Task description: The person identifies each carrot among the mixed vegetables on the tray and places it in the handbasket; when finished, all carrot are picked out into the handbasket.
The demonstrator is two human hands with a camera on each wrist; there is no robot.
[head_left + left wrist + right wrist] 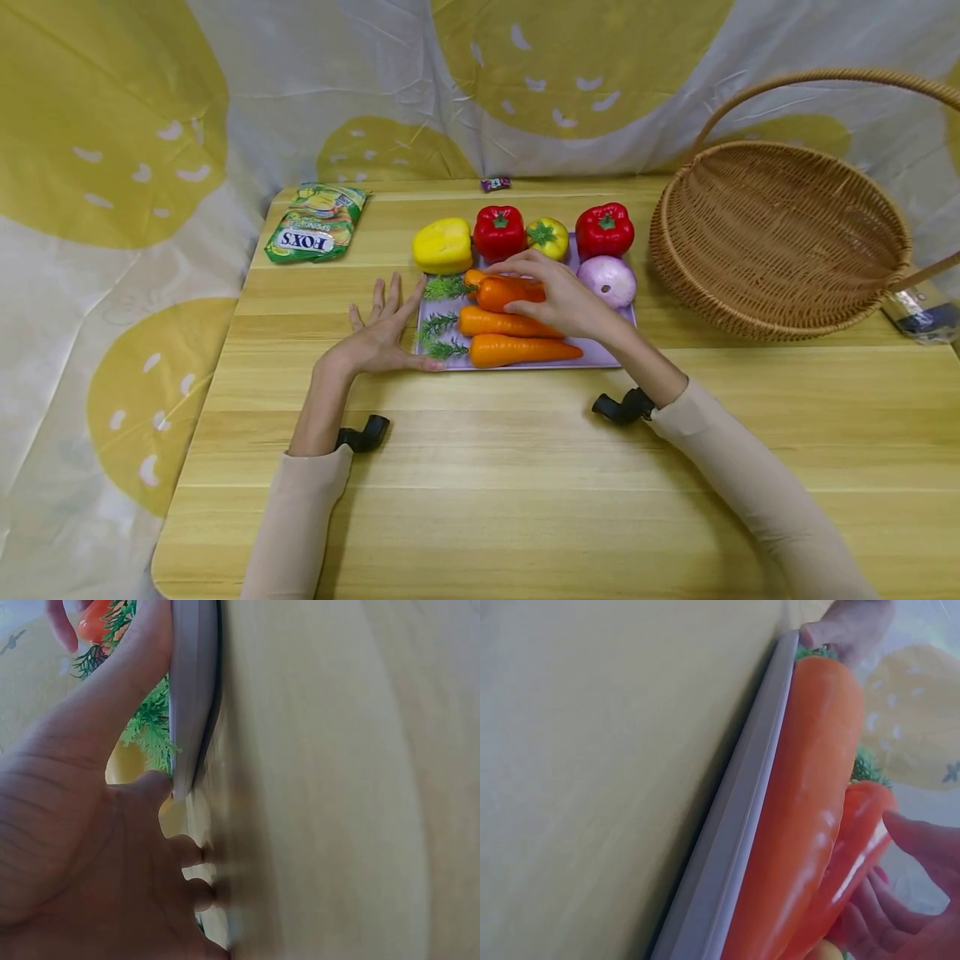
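Several orange carrots [525,351] with green leafy tops lie side by side on a pale purple tray [525,367]. My right hand [558,293] holds one carrot [497,293] near the back of the row between thumb and fingers, and hides its tip. In the right wrist view, the thumb and fingers lie on either side of a carrot [855,840]. My left hand [375,340] is spread at the tray's left edge, with the thumb at the front left corner. The left wrist view shows its fingers beside the tray wall [193,682] and green leaves [152,724].
Behind the carrots are a yellow pepper [442,247], two red peppers [498,235], a small yellow vegetable [547,240] and a purple onion [609,282]. A wicker basket [780,242] stands right, a green Fox's packet [318,223] back left, a small purple wrapper [495,184] behind.
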